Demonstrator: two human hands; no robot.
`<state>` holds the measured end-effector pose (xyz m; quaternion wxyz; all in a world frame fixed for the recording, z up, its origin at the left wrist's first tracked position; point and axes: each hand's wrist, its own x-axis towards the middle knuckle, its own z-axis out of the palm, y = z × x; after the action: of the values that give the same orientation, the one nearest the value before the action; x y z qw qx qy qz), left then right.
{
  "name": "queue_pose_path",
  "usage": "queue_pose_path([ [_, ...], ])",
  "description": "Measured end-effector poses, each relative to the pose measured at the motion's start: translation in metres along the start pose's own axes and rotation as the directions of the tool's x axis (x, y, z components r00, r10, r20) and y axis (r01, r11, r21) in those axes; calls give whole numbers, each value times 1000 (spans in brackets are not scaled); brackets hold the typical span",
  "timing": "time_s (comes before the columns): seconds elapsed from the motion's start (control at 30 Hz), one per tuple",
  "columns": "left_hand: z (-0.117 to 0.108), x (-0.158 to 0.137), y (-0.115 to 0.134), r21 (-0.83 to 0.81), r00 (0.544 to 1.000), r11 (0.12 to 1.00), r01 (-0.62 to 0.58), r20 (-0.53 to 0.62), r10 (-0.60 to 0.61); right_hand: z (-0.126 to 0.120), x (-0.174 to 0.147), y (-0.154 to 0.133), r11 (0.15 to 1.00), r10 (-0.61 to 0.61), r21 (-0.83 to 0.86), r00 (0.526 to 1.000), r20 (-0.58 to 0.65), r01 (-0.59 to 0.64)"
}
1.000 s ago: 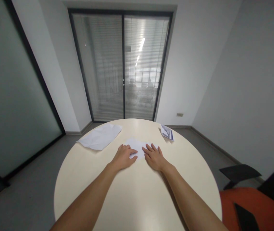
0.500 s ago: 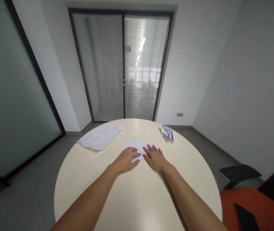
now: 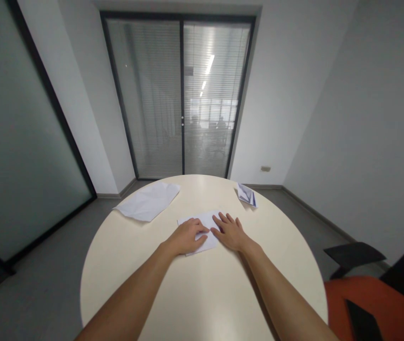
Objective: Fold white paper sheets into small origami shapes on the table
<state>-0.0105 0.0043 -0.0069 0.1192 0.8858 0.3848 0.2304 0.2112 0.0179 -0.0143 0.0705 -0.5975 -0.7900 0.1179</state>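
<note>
A white sheet of folded paper lies at a slant on the round table, under both my hands. My left hand rests on its left part, fingers slightly bent and the thumb apart from the index finger. On the paper's right edge my right hand lies flat, palm down, with its fingers spread. The two thumbs and index fingers come close together over the middle of the sheet. My hands cover much of the paper, so its full fold is hidden.
A larger creased white sheet lies at the table's far left edge. Toward the far right sits a folded paper piece with dark blue marks. An orange chair with black armrests stands right of the table.
The paper has shifted left and toward me and now lies slanted, with more of its near edge showing. Both hands have stayed nearly in place on it.
</note>
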Motion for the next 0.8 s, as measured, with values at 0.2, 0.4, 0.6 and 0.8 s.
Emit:
queue_pose_path([
  [0.2,8,-1,-6,13,999,999,-52,-10,53,-2,-1,1,1000,-14,28,1000,11,14],
  [0.4,10,1,-13,21,999,999,-34,-13,34,-6,-4,2,995,-71,72,996,45,68],
  [0.6,10,1,-16,22,999,999,-25,-19,25,-7,-5,5,988,-107,122,989,98,95],
  [0.8,8,0,-14,32,999,999,-33,-6,33,-6,-3,10,991,-84,110,995,50,78],
])
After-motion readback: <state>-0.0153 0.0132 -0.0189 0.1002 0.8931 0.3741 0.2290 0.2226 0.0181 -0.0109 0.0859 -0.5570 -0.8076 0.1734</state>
